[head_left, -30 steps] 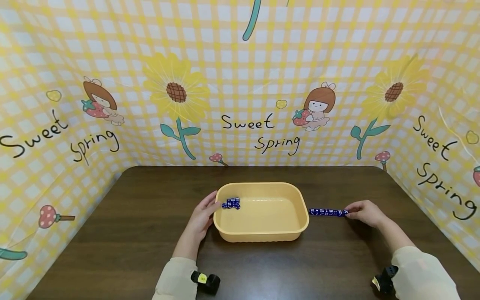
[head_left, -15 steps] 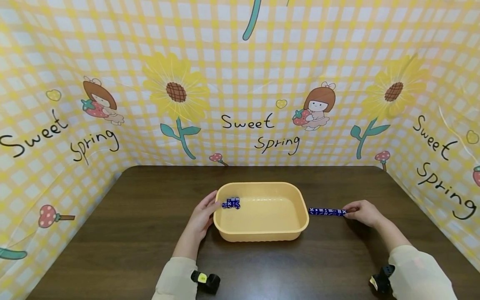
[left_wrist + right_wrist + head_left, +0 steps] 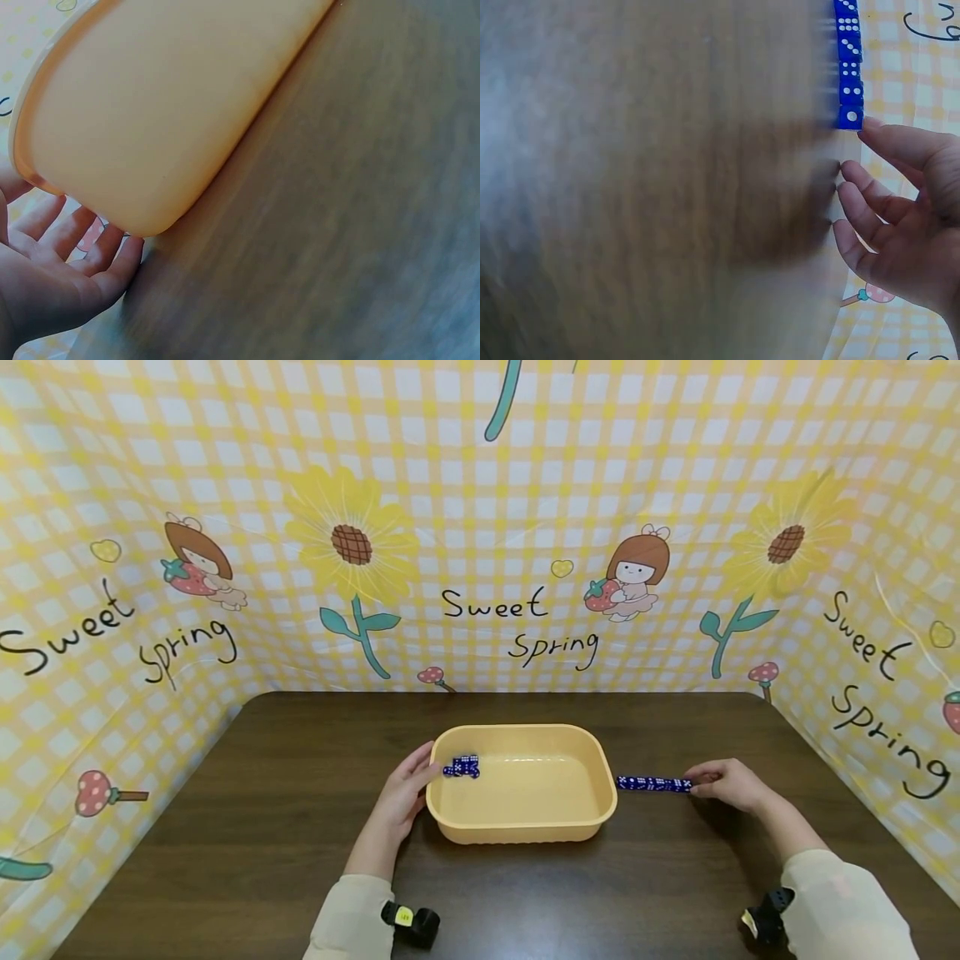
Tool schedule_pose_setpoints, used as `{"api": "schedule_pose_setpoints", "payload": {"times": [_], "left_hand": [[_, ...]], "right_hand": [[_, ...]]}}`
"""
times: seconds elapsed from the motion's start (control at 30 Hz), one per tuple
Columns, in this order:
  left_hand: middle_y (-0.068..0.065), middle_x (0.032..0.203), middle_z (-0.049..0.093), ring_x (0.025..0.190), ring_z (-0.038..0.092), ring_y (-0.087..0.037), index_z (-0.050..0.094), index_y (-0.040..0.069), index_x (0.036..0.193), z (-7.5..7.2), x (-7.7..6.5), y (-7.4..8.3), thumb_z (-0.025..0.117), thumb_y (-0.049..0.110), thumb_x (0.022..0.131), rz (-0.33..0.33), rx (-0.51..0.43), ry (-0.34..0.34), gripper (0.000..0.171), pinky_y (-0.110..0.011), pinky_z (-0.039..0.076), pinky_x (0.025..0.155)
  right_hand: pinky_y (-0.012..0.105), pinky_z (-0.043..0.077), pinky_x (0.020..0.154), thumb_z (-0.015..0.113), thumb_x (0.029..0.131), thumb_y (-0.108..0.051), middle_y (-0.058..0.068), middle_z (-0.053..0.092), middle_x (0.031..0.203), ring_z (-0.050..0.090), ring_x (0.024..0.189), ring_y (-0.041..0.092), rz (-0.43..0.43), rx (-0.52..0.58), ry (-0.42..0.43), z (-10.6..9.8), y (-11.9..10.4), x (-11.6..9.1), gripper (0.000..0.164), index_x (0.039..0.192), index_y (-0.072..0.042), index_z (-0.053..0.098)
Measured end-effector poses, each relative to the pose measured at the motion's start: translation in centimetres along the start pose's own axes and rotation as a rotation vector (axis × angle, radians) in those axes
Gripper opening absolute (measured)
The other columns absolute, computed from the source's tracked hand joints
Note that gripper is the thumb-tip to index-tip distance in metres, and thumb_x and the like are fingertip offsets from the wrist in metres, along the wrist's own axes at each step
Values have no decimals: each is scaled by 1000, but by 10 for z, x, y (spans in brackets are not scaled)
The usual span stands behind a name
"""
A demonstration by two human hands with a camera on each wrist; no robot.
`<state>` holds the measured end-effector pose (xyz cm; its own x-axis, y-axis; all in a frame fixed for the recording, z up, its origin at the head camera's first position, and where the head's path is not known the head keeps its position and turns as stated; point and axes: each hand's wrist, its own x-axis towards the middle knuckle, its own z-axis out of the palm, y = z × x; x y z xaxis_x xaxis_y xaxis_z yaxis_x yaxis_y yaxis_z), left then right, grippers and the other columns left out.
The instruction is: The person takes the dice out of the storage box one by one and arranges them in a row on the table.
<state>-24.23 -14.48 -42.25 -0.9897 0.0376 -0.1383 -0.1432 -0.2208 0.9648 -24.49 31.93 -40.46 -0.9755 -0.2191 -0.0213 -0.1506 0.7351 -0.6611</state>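
Note:
My left hand point(image 3: 402, 789) holds the left end of a yellow plastic basin point(image 3: 525, 835). Its thumb lies at the rim, while the other fingers rest against the outer wall point(image 3: 135, 150). Inside, several blue dice point(image 3: 463, 766) with white pips sit clustered near that end. Right of the basin, a straight row of blue dice point(image 3: 652, 784) lies along the table, its left end close to the basin wall. My right hand point(image 3: 727, 785) pinches the outer end die point(image 3: 850, 117) between thumb and index finger. The index finger is mostly hidden in the right wrist view.
The basin stands mid-way across a dark wooden table point(image 3: 540, 910). A yellow checked cloth point(image 3: 480, 527) hangs behind and along both sides. Black wrist cameras sit at both cuffs; the left one point(image 3: 416, 925) is near the table's front.
Over the last second, the right hand and the row of dice have shifted very slightly left, toward the basin. The left hand and basin look the same.

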Motion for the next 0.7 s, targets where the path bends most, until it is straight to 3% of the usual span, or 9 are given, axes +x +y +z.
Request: {"api": "schedule_pose_setpoints", "payload": {"times": [0.37,0.7], "left_hand": [[-9,134,34,117,32,-22,36,11,131,0,1,-1,51,11,87,-4,7,-2,47,-45,27,90],[-8,133,34,118,31,-24,38,12,130,1,1,0,52,11,86,-15,-1,10,46,-49,23,91]], "right_hand": [[32,43,67,62,77,-8,23,59,92,55,79,23,0,48,-34,-18,-3,3,35,104,13,54],[46,40,76,58,83,-18,24,57,101,51,94,37,5,51,-26,-52,-22,8,41,111,11,50]]}}
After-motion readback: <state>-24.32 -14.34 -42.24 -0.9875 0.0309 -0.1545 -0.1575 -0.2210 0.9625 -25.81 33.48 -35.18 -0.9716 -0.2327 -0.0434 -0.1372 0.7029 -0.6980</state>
